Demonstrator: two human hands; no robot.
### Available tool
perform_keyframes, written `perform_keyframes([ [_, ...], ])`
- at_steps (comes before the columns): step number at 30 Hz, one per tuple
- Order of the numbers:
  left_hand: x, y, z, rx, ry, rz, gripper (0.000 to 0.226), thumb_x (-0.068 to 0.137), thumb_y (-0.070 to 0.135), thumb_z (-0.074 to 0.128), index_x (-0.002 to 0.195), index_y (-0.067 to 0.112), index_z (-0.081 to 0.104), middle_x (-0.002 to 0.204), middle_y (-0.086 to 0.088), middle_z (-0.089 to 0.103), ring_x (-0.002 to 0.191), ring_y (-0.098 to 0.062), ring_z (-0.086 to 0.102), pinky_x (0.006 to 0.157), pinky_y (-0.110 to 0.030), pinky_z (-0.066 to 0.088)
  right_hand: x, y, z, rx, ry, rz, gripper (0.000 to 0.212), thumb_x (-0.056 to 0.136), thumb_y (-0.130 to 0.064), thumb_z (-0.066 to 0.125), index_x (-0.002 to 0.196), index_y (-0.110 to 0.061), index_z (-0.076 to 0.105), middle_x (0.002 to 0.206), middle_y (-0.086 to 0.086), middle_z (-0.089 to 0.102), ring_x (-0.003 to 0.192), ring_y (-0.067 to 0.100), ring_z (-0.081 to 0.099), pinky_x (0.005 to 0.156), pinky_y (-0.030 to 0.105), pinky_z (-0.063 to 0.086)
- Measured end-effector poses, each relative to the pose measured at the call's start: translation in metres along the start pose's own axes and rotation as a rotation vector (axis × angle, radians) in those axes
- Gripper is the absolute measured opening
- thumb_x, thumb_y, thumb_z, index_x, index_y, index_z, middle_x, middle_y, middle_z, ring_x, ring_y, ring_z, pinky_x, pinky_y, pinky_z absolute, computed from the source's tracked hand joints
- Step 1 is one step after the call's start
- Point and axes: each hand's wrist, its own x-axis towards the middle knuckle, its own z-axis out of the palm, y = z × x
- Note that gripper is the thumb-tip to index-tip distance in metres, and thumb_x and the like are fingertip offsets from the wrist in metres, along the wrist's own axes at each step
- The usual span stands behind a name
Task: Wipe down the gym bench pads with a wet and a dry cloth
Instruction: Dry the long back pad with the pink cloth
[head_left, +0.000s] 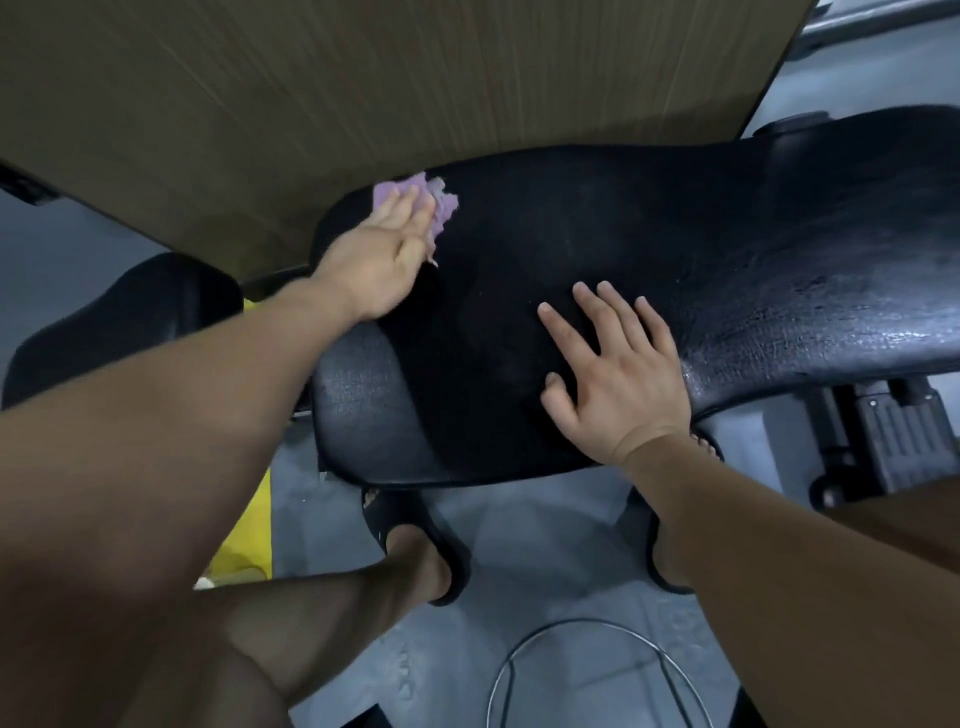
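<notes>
A wide black bench pad (597, 244) fills the middle of the head view, its right part shiny and wet-looking. My left hand (379, 254) lies flat with straight fingers on a crumpled purple cloth (441, 205), pressing it onto the pad's far left corner. My right hand (618, 369) rests flat on the pad's near middle, fingers spread, holding nothing. No second cloth is in view.
A large brown board (363, 93) leans over the pad's far edge. Another black pad (119, 322) sits to the left. The bench's black frame (883, 431) stands at the right. My sandalled feet (421, 551) stand on grey floor beside a metal wire ring (587, 670) and something yellow (244, 540).
</notes>
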Motion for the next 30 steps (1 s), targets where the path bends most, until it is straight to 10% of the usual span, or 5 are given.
perform_keyframes([
  [30,0.054,0.03,0.013,0.089,0.103,-0.035,0.056,0.11,0.036,0.023,0.163,0.025,0.009,0.171,0.002,0.001,0.157,-0.018,-0.003,0.127,-0.034,0.009,0.002,0.004,0.002,0.004,-0.002,0.001,0.068,0.089,-0.045,0.046,0.155,-0.029,0.042,0.161,0.011,0.038,0.154,0.028,0.026,0.125,0.051,0.018],
])
